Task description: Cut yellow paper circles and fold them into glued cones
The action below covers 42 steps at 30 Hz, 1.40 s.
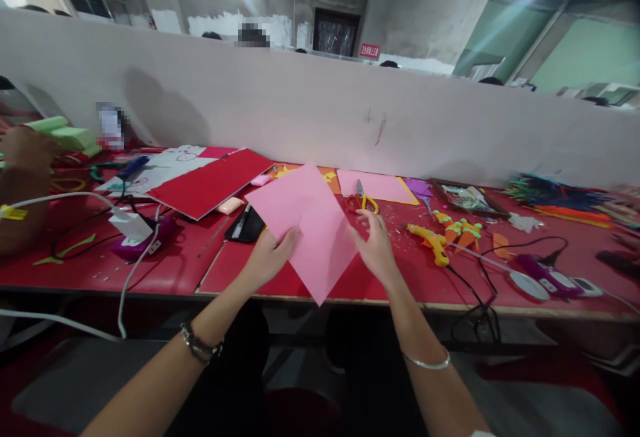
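A sheet of pink paper (313, 223) is held up at a tilt above the table, one corner pointing down toward me. My left hand (273, 253) grips its lower left edge, thumb on top and fingers hidden underneath. At the right edge is my right hand (374, 243), fingers apart; its slightly blurred thumb lies against or just beside the paper. Just beyond those fingers lie scissors (361, 200) with red and yellow handles. Behind them, more pink paper (377, 185) rests flat on the table.
On the red table (175, 260) are a red board (213, 183), a black pouch (245, 225), a yellow glue gun (430, 240), orange cutouts (463, 230) and purple power strips (547, 277) with cables. A low white partition (300, 110) stands behind. Another person's arm (25, 190) is at left.
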Tool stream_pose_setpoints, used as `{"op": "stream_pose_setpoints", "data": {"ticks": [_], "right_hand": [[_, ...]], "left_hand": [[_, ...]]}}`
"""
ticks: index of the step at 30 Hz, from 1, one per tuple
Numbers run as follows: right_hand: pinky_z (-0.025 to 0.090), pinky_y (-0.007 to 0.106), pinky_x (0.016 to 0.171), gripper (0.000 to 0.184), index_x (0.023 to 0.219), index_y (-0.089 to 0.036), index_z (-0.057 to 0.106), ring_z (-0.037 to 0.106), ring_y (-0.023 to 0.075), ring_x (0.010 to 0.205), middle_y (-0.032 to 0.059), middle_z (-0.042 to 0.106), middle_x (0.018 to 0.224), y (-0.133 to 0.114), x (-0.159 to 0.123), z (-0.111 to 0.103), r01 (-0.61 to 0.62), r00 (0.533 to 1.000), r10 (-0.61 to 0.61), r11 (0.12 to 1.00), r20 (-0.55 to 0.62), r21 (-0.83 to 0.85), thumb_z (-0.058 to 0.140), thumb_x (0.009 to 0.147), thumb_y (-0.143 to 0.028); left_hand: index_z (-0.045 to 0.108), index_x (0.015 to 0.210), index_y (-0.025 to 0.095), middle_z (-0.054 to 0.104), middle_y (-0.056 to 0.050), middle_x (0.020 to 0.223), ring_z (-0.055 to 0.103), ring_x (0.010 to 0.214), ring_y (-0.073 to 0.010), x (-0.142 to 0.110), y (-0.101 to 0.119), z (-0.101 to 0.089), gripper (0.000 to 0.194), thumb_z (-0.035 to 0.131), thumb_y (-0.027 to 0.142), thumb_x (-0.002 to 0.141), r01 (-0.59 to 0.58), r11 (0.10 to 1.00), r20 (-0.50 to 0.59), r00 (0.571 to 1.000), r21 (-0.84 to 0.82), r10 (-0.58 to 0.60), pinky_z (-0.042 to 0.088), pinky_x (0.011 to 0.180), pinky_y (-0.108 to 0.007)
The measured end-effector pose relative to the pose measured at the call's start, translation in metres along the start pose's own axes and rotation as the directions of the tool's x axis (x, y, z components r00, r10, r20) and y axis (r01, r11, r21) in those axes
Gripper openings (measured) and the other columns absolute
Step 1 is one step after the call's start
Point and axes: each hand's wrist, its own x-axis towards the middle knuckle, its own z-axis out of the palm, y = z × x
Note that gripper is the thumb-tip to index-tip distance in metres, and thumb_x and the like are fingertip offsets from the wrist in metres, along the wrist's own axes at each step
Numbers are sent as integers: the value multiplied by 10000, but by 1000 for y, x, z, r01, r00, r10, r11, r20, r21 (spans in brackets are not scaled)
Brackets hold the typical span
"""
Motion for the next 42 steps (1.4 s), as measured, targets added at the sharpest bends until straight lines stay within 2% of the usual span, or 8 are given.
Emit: {"op": "stream_pose_setpoints", "data": {"ticks": [2,4,8,17,25,30,37,42], "right_hand": [[395,392,894,398,1081,-196,459,454,220,1032,101,435,1124,-16,-9,7,132,991,-134,988,-29,-82,598,734,-334],[460,348,798,433,1084,-224,408,496,179,914,81,417,1091,-33,-18,15,209,963,-207,978,171,8,622,720,-319],[478,321,745,451,1002,-238,362,494,157,860,34,419,983,-49,-26,24,139,917,-193,975,350,172,664,683,-340],[468,319,801,409,954,-243,359,506,140,870,0,434,936,-33,-22,17,24,905,-167,938,391,346,667,686,-269],[455,322,839,318,974,-226,404,528,149,902,17,485,943,-19,-23,17,-82,904,-98,916,416,394,612,747,-304],[465,273,739,166,857,-216,452,522,129,790,-3,485,830,-13,-22,19,-110,910,-85,894,406,433,549,793,-335],[453,303,782,262,888,-208,485,528,152,825,2,491,854,-17,-26,19,-77,884,-106,927,456,366,657,708,-290],[466,321,820,189,927,-220,518,545,158,866,25,538,926,-14,-26,13,-82,865,-113,929,488,362,592,762,-274]], "left_hand": [[596,882,131,640,-68,890,576,844,-195,4,-1,5,247,455,325,825,-55,997,-14,998,45,56,464,767,-318],[598,869,135,628,-47,844,562,788,-178,7,1,10,245,454,328,824,-107,994,101,989,16,104,458,741,-307],[584,794,136,580,-31,748,521,685,-156,9,6,18,361,453,472,800,-156,974,225,956,-166,191,443,632,-266],[557,747,142,531,-23,701,468,631,-143,16,-2,37,573,460,703,681,-152,930,262,933,-335,247,398,571,-243],[504,660,160,473,10,617,463,608,-133,19,-16,43,340,523,491,732,-50,962,326,935,-270,141,414,596,-253],[513,644,158,490,-1,612,466,617,-140,14,-19,43,365,542,513,723,-59,966,322,936,-252,141,405,603,-255],[490,624,156,466,6,602,416,578,-124,7,-26,42,486,542,637,675,-115,959,308,931,-257,194,363,573,-240],[495,623,149,442,14,592,395,568,-117,6,-28,43,474,562,616,671,-133,962,300,932,-237,203,343,549,-232]]}}
